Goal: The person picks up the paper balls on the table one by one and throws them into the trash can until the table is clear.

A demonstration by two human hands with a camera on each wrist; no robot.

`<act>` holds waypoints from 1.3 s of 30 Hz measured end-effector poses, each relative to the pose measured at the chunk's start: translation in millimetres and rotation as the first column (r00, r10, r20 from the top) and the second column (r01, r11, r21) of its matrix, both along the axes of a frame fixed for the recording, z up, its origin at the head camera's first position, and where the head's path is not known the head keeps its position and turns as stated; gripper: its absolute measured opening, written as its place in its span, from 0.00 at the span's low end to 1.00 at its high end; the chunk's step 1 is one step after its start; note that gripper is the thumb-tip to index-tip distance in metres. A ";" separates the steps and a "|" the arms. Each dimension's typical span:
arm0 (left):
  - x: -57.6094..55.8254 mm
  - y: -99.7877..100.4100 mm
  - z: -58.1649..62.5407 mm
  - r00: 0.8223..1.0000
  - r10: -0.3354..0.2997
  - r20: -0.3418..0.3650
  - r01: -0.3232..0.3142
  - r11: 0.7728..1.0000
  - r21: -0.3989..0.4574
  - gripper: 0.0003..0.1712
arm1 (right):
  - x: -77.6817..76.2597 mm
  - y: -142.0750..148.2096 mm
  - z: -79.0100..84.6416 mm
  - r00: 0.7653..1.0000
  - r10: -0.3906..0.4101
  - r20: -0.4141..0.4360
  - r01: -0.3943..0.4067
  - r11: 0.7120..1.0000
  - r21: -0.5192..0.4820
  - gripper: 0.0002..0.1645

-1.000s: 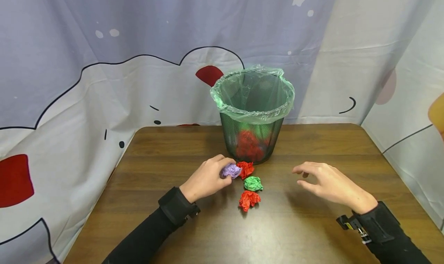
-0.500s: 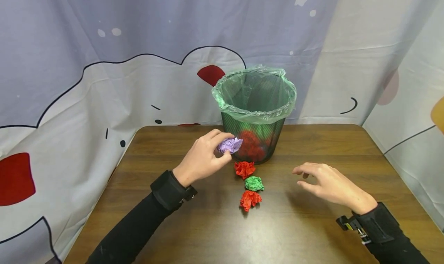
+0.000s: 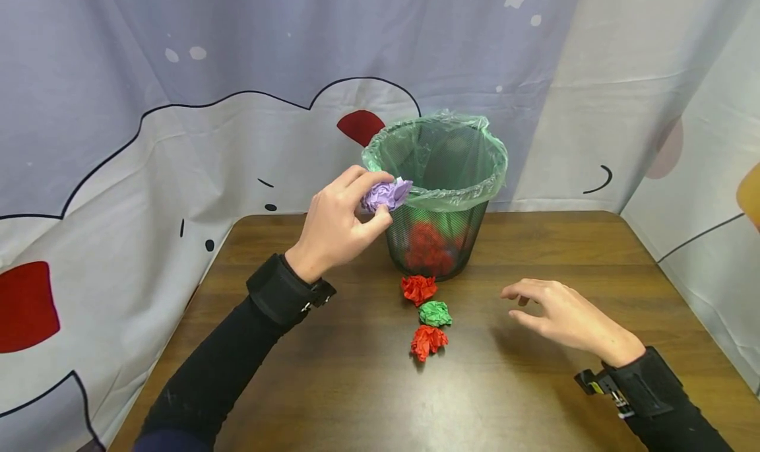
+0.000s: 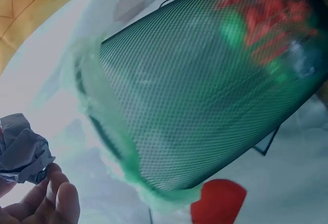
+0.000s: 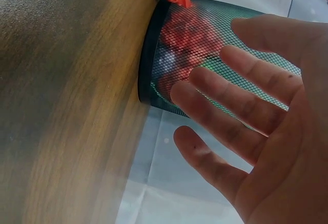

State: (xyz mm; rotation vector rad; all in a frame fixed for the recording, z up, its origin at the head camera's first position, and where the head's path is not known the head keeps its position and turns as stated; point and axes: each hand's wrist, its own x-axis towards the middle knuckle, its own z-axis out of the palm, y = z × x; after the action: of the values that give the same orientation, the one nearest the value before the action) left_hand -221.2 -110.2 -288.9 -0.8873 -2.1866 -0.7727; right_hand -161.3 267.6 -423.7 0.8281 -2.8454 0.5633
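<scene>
i had my left hand [image 3: 338, 224] raised beside the left rim of the black wire-mesh wastebasket with the pale green plastic liner [image 3: 436, 194], its fingers and thumb curled round a crumpled lilac paper ball [image 3: 386, 194]. the ball was off the table, level with the folded-over edge of the liner and just touching or nearly touching it; from the head view i could not tell which. in the left wrist view the same ball [image 4: 23, 149] sat at my fingertips [image 4: 64, 198], with the mesh wall of the basket [image 4: 205, 96] filling the frame beyond it.

i judged this to be the carrying step: the ball was lifted and brought to the rim, but not yet over the opening. the next move called for shifting the hand a little to the right and farther in, so the ball hung clear above the liner's mouth, and only then loosening the fingers; letting go too early could have sent it down the outside of the basket.

my right hand [image 3: 561, 317] hovered low over the brown wooden table [image 3: 332, 399], near and to the right of the basket, fingers spread and relaxed, holding nothing.

counted: one lilac ball in my hand. three balls lay on the table in a short row just near of the basket: a far red crumpled paper ball [image 3: 418, 288], a green crumpled paper ball [image 3: 435, 313], a near red crumpled paper ball [image 3: 427, 342]. one basket, with red and green paper showing through the mesh; how many pieces were inside i could not tell.
</scene>
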 end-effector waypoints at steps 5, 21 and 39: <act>-6.3 3.4 19.7 0.999 0.042 -0.026 -0.041 0.999 0.025 0.23 | 0.8 1.4 -1.0 1.000 -0.002 0.001 0.002 1.000 -0.004 0.17; -30.6 15.6 60.8 0.987 0.155 0.044 -0.156 0.988 0.014 0.23 | 2.2 5.1 -5.1 1.000 0.006 0.011 -0.006 1.000 -0.024 0.17; -54.8 38.5 102.3 0.960 0.246 0.137 -0.226 0.963 -0.144 0.22 | 4.1 10.1 -12.7 0.999 0.001 0.038 0.001 0.999 -0.038 0.17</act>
State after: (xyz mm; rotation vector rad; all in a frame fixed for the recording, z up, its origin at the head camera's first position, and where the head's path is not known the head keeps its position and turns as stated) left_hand -276.0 -71.7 -186.6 -0.6268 -2.4464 -0.6071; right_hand -157.2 277.7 -436.4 0.8196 -2.8594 0.6372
